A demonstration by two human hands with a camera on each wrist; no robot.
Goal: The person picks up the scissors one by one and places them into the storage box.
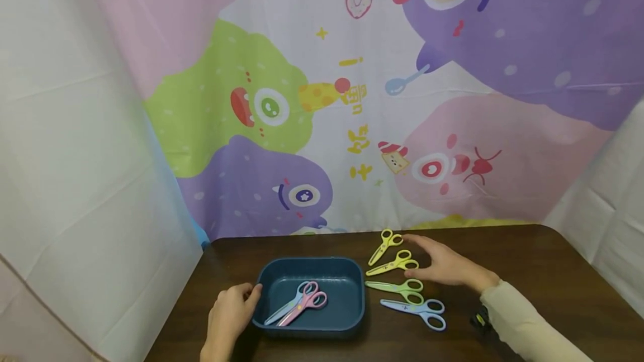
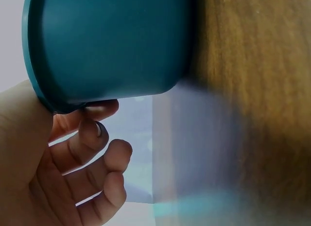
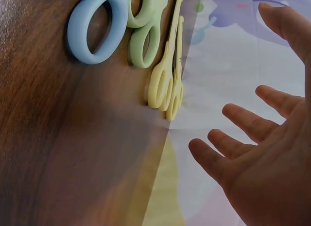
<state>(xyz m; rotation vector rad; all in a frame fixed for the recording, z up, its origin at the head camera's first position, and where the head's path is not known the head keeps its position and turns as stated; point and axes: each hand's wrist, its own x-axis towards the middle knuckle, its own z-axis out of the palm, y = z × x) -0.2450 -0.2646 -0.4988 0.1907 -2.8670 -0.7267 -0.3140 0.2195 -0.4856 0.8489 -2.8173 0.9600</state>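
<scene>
Gripping the left edge of the dark blue tray (image 1: 342,301): left hand (image 1: 229,310). Right hand (image 1: 445,261) is spread, thumb well away from the fingers, just beside the yellow pairs. Tray holds pink scissors (image 1: 298,308), partly over light-blue scissors (image 1: 284,308). Only head view shows those; left wrist view gets the tray's outer wall, a finger against it under the rim, other fingers loosely curled. Thumb is hidden there; head view puts it at the rim. Right of tray, on the table (image 1: 533,272), far to near: far yellow scissors (image 1: 384,246), near yellow scissors (image 1: 394,264), green scissors (image 1: 402,287), blue scissors (image 1: 418,309). Head view makes the right fingertips look on the far yellow handles; right wrist view shows a gap.
</scene>
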